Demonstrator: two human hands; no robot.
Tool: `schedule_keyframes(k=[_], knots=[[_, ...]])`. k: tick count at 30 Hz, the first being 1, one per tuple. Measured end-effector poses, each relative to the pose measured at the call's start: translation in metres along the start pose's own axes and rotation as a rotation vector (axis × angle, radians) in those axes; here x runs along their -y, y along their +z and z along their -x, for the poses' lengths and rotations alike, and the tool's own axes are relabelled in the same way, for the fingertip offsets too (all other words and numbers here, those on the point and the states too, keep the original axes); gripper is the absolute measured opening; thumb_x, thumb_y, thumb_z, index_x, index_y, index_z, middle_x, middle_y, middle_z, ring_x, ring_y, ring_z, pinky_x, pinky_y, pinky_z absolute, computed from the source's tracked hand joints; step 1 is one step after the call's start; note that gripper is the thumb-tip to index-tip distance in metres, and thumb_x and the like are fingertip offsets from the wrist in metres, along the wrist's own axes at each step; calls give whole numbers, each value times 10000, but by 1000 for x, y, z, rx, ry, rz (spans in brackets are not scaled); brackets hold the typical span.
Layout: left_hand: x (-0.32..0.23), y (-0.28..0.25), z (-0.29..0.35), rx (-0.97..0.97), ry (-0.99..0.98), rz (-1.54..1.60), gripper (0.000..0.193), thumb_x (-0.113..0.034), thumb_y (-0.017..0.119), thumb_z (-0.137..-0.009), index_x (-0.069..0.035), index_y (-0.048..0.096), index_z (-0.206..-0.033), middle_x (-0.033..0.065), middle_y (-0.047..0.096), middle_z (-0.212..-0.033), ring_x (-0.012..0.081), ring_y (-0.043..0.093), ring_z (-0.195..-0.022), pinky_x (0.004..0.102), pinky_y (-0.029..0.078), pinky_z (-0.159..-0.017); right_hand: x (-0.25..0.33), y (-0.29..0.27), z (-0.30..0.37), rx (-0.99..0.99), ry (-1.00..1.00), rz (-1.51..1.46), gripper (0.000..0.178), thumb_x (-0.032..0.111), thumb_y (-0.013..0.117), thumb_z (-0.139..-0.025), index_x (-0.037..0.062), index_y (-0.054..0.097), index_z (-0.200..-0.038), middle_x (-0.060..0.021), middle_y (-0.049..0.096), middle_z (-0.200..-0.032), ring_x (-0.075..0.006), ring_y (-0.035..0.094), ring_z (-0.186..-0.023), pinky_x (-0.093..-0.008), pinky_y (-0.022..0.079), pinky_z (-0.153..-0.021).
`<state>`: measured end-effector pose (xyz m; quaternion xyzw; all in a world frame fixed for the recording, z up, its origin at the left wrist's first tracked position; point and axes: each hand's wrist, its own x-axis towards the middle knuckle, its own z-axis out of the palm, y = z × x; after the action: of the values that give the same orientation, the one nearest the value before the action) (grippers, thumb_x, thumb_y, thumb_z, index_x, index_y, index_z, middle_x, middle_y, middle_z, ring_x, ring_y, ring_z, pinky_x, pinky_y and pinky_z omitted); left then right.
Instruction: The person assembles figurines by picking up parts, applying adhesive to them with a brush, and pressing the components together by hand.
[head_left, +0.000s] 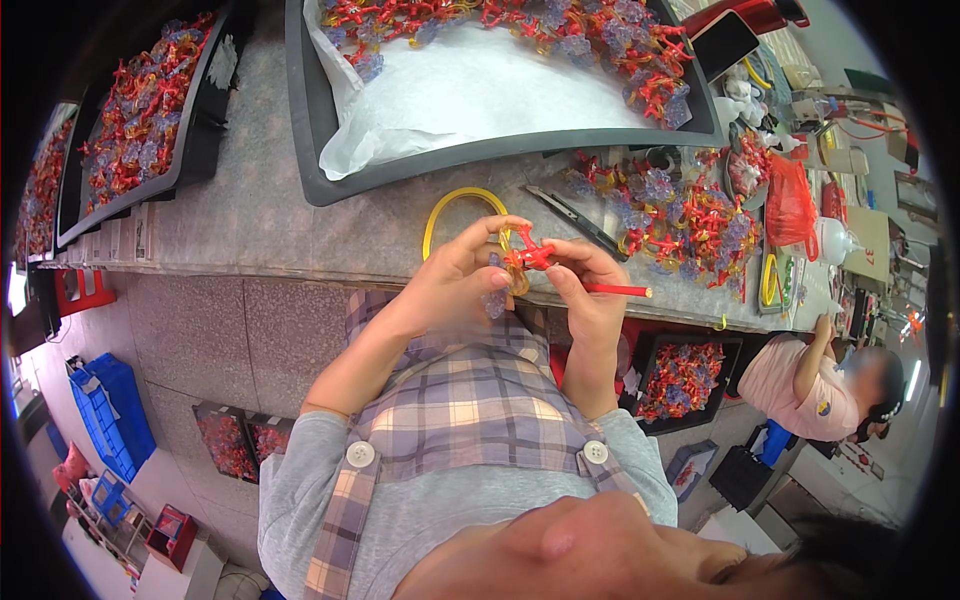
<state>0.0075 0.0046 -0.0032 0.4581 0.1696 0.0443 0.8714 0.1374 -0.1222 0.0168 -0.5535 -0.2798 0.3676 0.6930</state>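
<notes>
My L hand [448,275] pinches red toy [537,257]; my R hand [597,308], fingers narrowed, holds red stick [622,290] approx. crosswise, outer end pointing R. Toy lies betw. hands, at R fingertips.

Free tabletop [270,200] lies left; cutter [578,222] and red-blue pile [690,222] obstruct the right.

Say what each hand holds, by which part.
The left hand pinches a red, amber and lavender piece by its left side; the right hand holds its red right side, plus a red stick behind its exposed end.
</notes>
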Motion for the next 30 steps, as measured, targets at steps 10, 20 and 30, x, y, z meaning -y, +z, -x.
schedule_keyframes(k=[10, 20, 30], knots=[[-1, 7, 0, 3, 49, -38, 504, -40, 525, -844, -183, 355, -1297, 40, 566, -950, 97, 558, -720, 249, 479, -520, 7, 0, -4, 16, -164, 281, 185, -45, 625, -762, -26, 655, -944, -95, 620, -873, -144, 577, -789, -227, 442, -687], [0, 10, -7, -195, 498, -614, 425, 33, 621, -720, -110, 551, -1114, 87, 567, -1173, 208, 630, -902, 279, 528, -700, 7, 5, -5, 55, -382, 523, 252, -99, 630, -710, 69, 695, -886, -73, 617, -890, -127, 572, -716, -214, 420, -561], [2, 0, -13, -336, 830, -877, 460, 36, 652, -654, -98, 570, -1087, 68, 609, -1102, 223, 632, -894, 294, 539, -663, 1, 4, -6, 112, -470, 608, 288, -130, 640, -637, 79, 693, -828, -66, 613, -901, -101, 545, -628, -195, 405, -520]])
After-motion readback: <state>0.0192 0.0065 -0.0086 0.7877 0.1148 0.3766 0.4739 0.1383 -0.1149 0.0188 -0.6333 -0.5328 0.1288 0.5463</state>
